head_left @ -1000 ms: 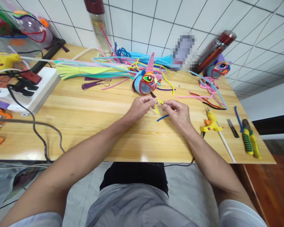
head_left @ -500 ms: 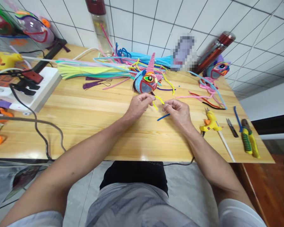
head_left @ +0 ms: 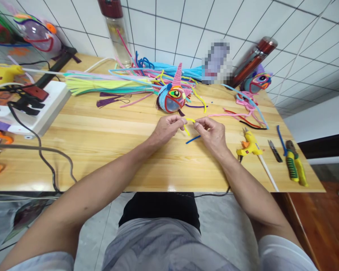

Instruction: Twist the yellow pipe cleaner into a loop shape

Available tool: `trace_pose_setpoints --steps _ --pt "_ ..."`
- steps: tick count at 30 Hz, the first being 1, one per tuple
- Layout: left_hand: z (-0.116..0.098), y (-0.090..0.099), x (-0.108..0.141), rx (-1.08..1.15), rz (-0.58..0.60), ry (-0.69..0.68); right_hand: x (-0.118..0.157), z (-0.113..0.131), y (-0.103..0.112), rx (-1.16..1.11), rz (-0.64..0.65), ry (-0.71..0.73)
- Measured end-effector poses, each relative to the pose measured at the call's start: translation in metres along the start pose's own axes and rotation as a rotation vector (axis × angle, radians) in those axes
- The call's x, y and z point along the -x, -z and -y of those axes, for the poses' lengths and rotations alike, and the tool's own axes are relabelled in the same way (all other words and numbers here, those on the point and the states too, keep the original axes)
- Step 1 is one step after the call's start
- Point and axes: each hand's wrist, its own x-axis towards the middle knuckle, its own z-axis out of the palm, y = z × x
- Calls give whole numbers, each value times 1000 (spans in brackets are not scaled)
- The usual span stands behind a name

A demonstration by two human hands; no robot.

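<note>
My left grip (head_left: 184, 121) and right grip (head_left: 196, 124) pinch the yellow stem (head_left: 190, 120), the blue stem (head_left: 192, 140) just below them on the desk (head_left: 158, 165).

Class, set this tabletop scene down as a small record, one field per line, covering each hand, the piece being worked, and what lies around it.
left hand: pinches the yellow strip; left hand
right hand: pinches its other side; right hand
strip shape: bent, one end hanging down
near right hand: blue strip; contact unclear
beyond hands: decorated ball with pink horn
right side: yellow glue gun, snips, pliers
surface: wooden table
</note>
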Motion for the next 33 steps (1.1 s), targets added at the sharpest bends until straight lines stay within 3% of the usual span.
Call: trace_pose_setpoints --steps 11,17,24,33 --pt "-1 -1 0 46 -108 -2 0 -5 -2 -51 46 -98" --pt "-1 0 0 47 -115 -11 -1 -2 0 37 22 -15" --pt "0 0 1 61 -120 -22 -2 -3 -5 -217 100 -254" --pt "0 0 1 81 -138 -16 -2 3 -2 -362 179 -309"
